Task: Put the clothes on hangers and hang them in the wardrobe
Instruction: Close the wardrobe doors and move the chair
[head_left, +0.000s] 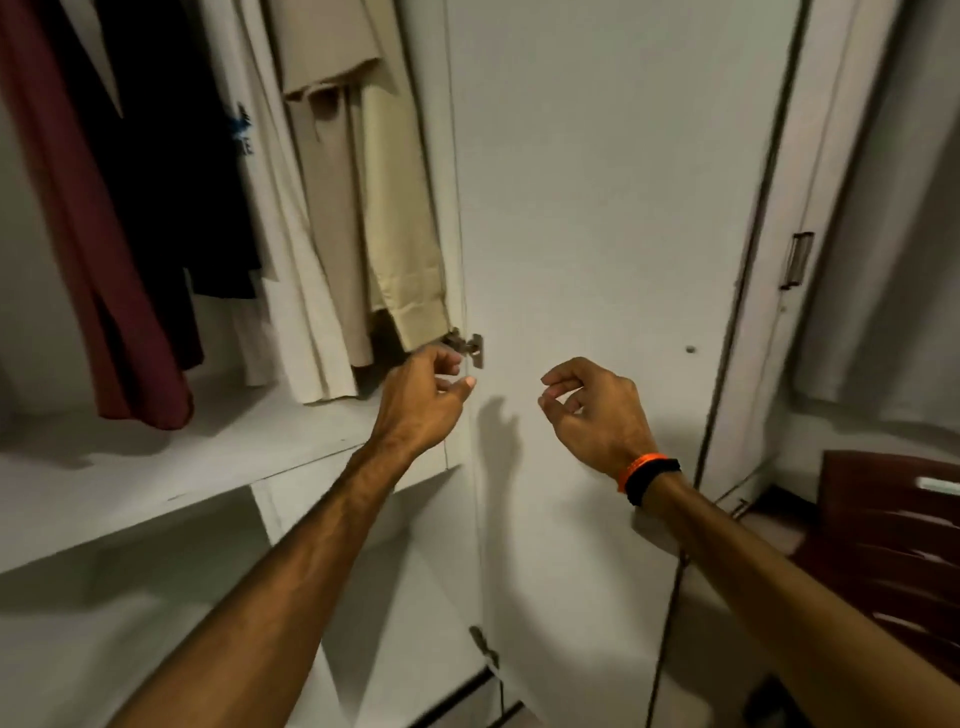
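Observation:
Several garments hang in the open white wardrobe at the left: a maroon one (88, 249), a dark navy one (171, 171), a white one with a blue print (270, 218) and beige trousers (395, 218). My left hand (421, 400) hovers just below the trousers' cuff, near the door hinge (467, 345), fingers loosely curled and holding nothing. My right hand (592, 410), with an orange and black wristband, floats in front of the open wardrobe door (597, 182), fingers loosely curled and empty. No hanger is visible.
A white shelf (156, 467) runs under the hanging clothes, with a compartment below it. A second hinge (483, 647) sits low on the door. A closed wardrobe door with a metal handle (797, 260) stands at the right. A dark red-brown object (883, 545) lies at the lower right.

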